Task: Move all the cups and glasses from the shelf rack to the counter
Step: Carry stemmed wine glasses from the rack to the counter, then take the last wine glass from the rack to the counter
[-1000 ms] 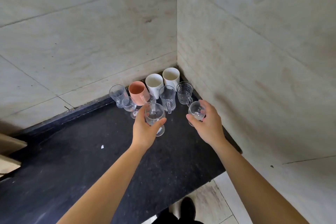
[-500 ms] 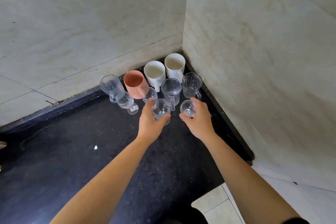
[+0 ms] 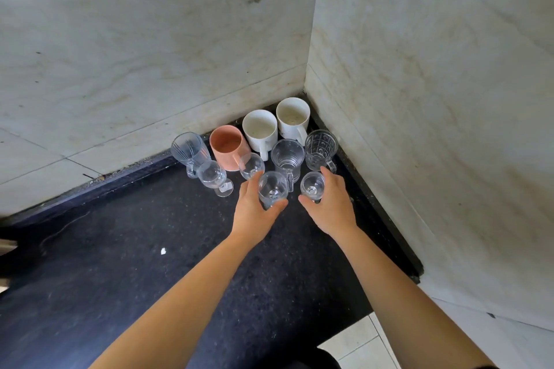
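Two stemmed glasses are being set on the tabletop [image 3: 126,272]; left hand [image 3: 254,213] is gripping one [image 3: 272,189], right hand [image 3: 332,207] the other [image 3: 312,186]; releasing comes next.

My left hand [image 3: 254,213] covers the foot and stem of the wine glass [image 3: 272,189] in its grip, so I cannot tell whether it touches the bench [image 3: 120,278]; my right hand [image 3: 332,207] hides the base of the small glass [image 3: 312,186] likewise; the stemmed glass [image 3: 251,165] behind my left fingers shows only its bowl; both forearms and the bench run off the lower edge.
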A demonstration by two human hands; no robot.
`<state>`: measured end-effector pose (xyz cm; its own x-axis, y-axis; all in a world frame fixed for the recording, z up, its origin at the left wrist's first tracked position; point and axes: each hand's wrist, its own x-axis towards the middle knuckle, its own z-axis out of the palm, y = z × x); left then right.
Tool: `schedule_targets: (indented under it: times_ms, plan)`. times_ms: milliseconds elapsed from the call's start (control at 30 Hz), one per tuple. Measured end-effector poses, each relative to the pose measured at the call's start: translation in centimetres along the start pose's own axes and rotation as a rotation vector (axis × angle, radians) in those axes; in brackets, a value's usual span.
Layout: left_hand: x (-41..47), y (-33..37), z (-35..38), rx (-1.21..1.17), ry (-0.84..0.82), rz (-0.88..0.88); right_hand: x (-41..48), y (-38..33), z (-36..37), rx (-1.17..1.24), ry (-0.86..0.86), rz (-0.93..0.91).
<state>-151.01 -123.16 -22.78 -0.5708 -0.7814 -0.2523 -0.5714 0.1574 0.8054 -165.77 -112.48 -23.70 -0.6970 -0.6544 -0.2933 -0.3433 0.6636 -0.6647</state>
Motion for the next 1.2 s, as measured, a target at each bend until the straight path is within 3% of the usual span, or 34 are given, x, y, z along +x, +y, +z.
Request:
schedule_targets:
  times_ms: [200,467,633,700,800,1000,1200]
  plan:
    - [-0.8,2.8,-5.1,0.205,0.079,0.109,-1.3,-4.3,-3.6,-0.114,0.091,-0.128]
    - [-4.0,10.8,-21.9,0.528,0.657,0.324,-1.7,-19.7,-9.3,-0.227,0.354,-0.585]
    - [-12.4,11.7,-29.2,0.745,0.939,0.249,-5.5,-27.9,-9.3,-0.136,0.446,-0.914]
    - [-18.4,9.7,-30.4,0.773,1.06,0.113,-8.7,-30.5,-6.9,-0.096,0.37,-1.069]
    - [-26.6,6.7,-30.6,0.79,1.108,-0.07,-13.3,-32.7,-2.2,-0.023,0.252,-1.239]
    - [-48.3,0.2,-30.7,0.855,1.3,-0.524,-32.7,-35.9,9.5,0.103,-0.188,-1.538]
    - [-69.4,-2.5,-28.8,0.858,1.564,-0.784,-53.7,-36.1,15.2,0.2,-0.433,-1.834]
